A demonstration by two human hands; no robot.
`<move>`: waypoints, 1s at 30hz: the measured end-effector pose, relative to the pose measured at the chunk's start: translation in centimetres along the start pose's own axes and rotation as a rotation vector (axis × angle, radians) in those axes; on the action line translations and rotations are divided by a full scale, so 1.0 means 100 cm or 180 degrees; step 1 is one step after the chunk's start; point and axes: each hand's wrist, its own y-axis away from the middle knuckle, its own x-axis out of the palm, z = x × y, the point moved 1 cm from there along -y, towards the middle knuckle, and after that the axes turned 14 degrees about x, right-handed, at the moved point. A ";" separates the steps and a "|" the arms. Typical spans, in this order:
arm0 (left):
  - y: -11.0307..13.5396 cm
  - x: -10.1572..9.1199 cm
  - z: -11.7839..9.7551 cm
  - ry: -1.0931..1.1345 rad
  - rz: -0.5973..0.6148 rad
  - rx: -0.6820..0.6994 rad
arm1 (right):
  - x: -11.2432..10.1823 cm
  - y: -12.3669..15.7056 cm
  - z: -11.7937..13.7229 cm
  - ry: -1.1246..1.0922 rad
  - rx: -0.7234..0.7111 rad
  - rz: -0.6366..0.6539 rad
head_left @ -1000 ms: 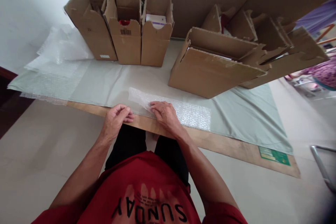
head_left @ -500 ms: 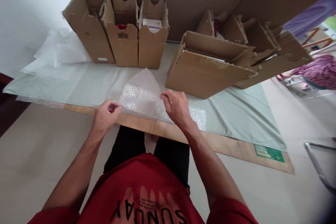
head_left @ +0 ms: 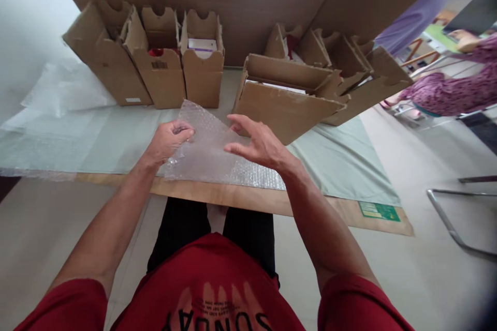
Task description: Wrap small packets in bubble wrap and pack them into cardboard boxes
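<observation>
A clear bubble wrap sheet [head_left: 205, 158] lies at the near edge of the cloth-covered tabletop [head_left: 233, 198], right in front of the person; with its middle as the clock's centre and twelve at the far side, the left hand [head_left: 169, 139] is between nine and ten and the right hand [head_left: 264, 145] is near three. Judged from how things lie, the work is at an early point: the sheet is out on the green cloth [head_left: 345, 152] and partly spread, but not wholly flat, and nothing is seen wrapped in it. What is left, it seems, is at least settling the uneven part; how much more cannot be told. The left hand has its thumb and fingers drawn together, apparently pinching the sheet's edge, while the right hand has its thumb and fingers spread apart over the sheet, gripping nothing; whether it brushes the plastic is unclear. The sheet is colourless and see-through, slack and rumpled, rising to a pointed corner near eleven o'clock. Toward four o'clock its bubbles catch the light brightly; the middle looks hazier, and it may be doubled over there, though the transparency makes that hard to judge. Three upright cardboard boxes [head_left: 165, 85] stand from ten to twelve, a wider cardboard box [head_left: 287, 111] at two, and loose plastic wrap [head_left: 73, 88] lies toward ten.
</observation>
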 end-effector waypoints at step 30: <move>0.028 -0.004 0.014 -0.2601 -0.0080 0.0481 | 0.013 0.118 -0.116 -0.0082 0.1566 -0.2380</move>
